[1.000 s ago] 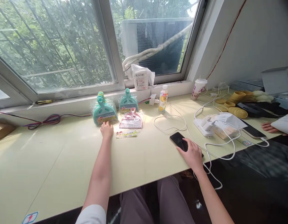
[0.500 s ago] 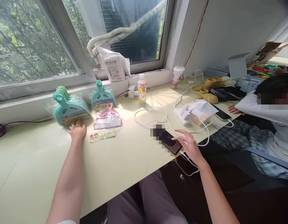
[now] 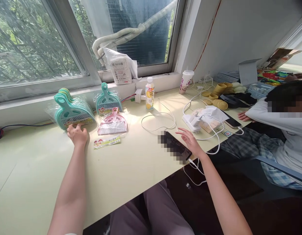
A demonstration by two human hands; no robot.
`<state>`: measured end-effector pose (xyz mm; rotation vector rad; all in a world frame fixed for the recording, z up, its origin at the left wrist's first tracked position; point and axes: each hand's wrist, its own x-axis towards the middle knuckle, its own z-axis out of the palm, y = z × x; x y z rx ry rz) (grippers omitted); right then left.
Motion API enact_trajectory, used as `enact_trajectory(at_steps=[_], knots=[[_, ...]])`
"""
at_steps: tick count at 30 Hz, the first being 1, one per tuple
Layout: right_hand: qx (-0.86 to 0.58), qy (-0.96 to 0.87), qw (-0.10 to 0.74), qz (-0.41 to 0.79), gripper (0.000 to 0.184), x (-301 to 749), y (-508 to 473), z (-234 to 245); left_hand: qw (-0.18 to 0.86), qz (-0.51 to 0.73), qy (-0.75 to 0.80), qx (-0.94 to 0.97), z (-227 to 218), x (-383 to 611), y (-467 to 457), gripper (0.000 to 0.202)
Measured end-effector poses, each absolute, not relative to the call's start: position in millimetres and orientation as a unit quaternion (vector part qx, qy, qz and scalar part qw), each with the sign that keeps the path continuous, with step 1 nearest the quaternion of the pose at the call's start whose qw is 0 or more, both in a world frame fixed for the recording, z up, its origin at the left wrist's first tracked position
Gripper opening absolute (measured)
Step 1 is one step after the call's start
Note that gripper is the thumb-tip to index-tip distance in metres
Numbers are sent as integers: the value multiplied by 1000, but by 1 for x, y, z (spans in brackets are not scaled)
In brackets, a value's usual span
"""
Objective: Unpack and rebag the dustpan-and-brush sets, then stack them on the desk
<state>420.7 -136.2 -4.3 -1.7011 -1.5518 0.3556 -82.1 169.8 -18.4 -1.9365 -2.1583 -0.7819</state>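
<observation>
My left hand (image 3: 77, 134) rests against the lower front of a stack of mint-green dustpan-and-brush sets (image 3: 73, 110) in clear wrapping. Its fingers are apart, bent over the bottom edge and label, with the thumb out to the right. Just right of the stack lie a pink dustpan-and-brush set (image 3: 113, 123) and, behind it, another green set (image 3: 108, 101). A printed card strip (image 3: 106, 142) is flat in front of the pink one. Over the right edge of a dark-screened phone (image 3: 177, 145), my right hand (image 3: 190, 141) hovers open, fingers stretched out and holding nothing.
A drink bottle (image 3: 149, 93) and a paper cup (image 3: 186, 82) stand near the window sill. White cables surround a power strip (image 3: 192, 123) and a tissue pack (image 3: 212, 114). At right, a person (image 3: 283, 120) leans on the table near another phone (image 3: 230, 119).
My right hand has lifted off the phone screen and shifted up and left, to the phone's right edge. My left hand's fingers have moved slightly up the stack's front. The view tilts slightly.
</observation>
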Motion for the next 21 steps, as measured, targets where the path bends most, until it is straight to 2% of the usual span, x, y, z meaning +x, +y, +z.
enact_trajectory(at_steps=[7,12,15,17,21], knots=[[-650,-611,419,170,46,420,-131,-7,81,-250,-638,-724,-10,-63,142,21],[-644,-575,461,204,48,419,-132,-12,9,-262,-634,-727,-12,-53,128,34],[-634,-551,494,224,51,419,-131,-12,-84,-233,-621,-744,-17,-43,120,51],[-630,-540,509,229,49,419,-130,-14,-119,-200,-607,-760,-20,-34,114,56],[-625,-553,508,213,41,419,-128,-18,-78,-150,-625,-762,-24,-19,99,50]])
